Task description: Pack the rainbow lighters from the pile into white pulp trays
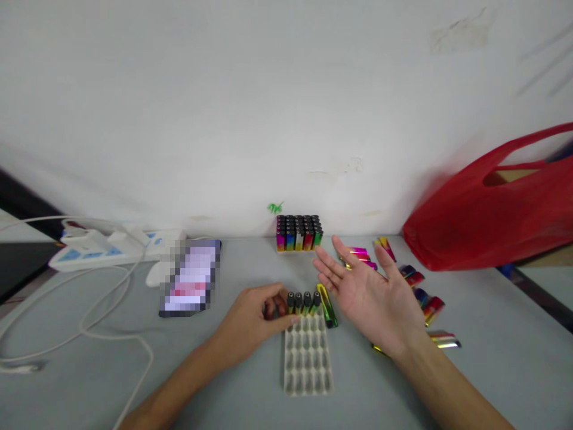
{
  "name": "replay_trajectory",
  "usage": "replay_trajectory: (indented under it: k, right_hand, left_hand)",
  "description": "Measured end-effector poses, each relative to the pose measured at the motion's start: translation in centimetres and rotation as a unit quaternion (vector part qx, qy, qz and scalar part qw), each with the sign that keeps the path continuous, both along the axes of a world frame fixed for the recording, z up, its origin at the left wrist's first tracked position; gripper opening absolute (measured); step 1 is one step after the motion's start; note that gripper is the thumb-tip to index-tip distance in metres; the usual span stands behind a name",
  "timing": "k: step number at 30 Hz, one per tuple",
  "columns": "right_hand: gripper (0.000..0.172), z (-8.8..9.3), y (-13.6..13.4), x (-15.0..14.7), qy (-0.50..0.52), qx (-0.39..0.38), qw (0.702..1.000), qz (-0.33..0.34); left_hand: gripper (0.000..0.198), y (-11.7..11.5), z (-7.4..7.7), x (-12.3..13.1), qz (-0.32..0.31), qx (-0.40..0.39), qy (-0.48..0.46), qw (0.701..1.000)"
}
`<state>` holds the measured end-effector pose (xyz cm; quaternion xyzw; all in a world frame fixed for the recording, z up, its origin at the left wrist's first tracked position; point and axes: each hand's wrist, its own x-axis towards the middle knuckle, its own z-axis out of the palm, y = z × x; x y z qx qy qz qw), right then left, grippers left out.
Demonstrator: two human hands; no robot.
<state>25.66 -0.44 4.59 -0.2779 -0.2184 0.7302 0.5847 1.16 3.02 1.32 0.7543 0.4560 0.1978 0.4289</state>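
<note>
A pale tray point(308, 361) with rows of small hollows lies on the grey table. Several black-topped lighters point(307, 303) stand side by side at its far end. My left hand point(257, 316) is at the tray's upper left edge, fingers curled by the leftmost lighter, thumb over the tray; whether it grips anything is hard to see. One yellow-green lighter point(327, 306) lies just right of the tray. To the right of that, my right hand point(373, 295) is raised palm up, fingers spread, with nothing in it.
A block of upright lighters point(299, 233) stands by the wall. Loose lighters point(432, 310) lie on the right, partly behind my right hand, near a red bag point(492, 209). On the left are a phone point(192, 278), a power strip point(107, 254) and a white cable point(85, 322).
</note>
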Motion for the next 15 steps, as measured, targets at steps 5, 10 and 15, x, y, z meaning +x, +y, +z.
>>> replay_trajectory:
  k: [5, 10, 15]
  right_hand:
    - [0.046, -0.2, 0.1, -0.1, -0.016, -0.005, 1.0, -0.021]
    - [0.01, -1.0, 0.3, 0.1, -0.129, 0.02, 0.989, -0.064]
    - [0.021, -1.1, 0.6, 0.8, -0.096, -0.035, 0.995, -0.02]
  left_hand:
    - [0.034, 0.1, -0.2, -0.1, -0.003, -0.007, -0.002, 1.0]
    - [0.034, 0.2, -0.7, -0.2, -0.002, -0.005, -0.004, 1.0]
    - [0.035, 0.2, -0.6, -0.2, -0.005, 0.002, -0.002, 1.0]
